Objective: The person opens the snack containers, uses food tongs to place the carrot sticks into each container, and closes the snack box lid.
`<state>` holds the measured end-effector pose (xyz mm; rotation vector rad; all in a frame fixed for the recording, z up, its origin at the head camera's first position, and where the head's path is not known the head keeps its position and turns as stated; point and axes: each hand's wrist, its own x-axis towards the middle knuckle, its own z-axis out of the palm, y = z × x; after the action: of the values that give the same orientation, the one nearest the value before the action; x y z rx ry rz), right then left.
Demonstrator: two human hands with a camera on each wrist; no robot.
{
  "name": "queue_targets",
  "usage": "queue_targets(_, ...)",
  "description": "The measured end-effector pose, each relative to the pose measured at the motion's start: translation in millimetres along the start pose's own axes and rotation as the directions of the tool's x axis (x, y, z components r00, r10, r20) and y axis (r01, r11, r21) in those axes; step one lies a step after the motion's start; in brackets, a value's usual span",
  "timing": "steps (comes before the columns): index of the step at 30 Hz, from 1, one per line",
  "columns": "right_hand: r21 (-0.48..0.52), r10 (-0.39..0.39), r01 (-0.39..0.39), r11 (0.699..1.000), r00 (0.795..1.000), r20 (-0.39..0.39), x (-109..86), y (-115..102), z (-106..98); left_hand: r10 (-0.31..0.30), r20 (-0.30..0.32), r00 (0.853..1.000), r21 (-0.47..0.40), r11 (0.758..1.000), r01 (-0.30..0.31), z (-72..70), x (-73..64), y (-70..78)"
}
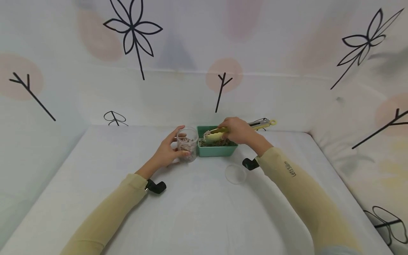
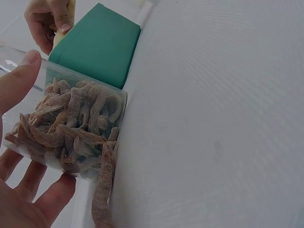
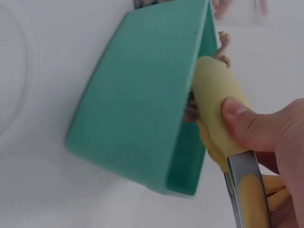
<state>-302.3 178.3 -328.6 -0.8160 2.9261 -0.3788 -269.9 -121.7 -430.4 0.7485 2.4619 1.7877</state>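
Note:
My left hand (image 1: 164, 153) holds a clear round jar (image 1: 187, 144) with its fingers and thumb around the sides. Brownish, powdery dried strips (image 2: 71, 126) fill its lower part. A loose strip (image 2: 103, 187) lies outside, against the jar's base. Right beside the jar stands a green rectangular container (image 1: 214, 151) with more dried strips in it. My right hand (image 1: 236, 129) grips yellow-and-metal tongs (image 3: 216, 90) near their yellow tips, thumb pressing one side. The tips are over the container's opening, with a curled strip (image 3: 223, 50) sticking out between them.
A clear round lid (image 1: 235, 174) lies on the white tabletop (image 1: 191, 212), in front of the green container. Behind the table hangs a pale cloth (image 1: 178, 95) printed with flowers and twigs. A black wrist camera (image 1: 156, 186) sits at my left cuff.

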Motion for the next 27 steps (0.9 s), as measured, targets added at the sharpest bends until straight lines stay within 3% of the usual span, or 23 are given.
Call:
queue_targets(18, -0.031, 0.008, -0.009, 0.999, 0.998, -0.055, -13.4, -1.6, -34.6, -0.014, -0.007, 1.0, -0.005, 1.0, 0.014, 1.7, -0.8, 2.1)
queue_targets(27, -0.067, -0.063, 0.058, 0.996, 0.995, -0.083, -13.3, -27.5, -51.8, -0.002, 0.004, 1.0, 0.002, 1.0, 0.002, 1.3, -0.7, 0.7)
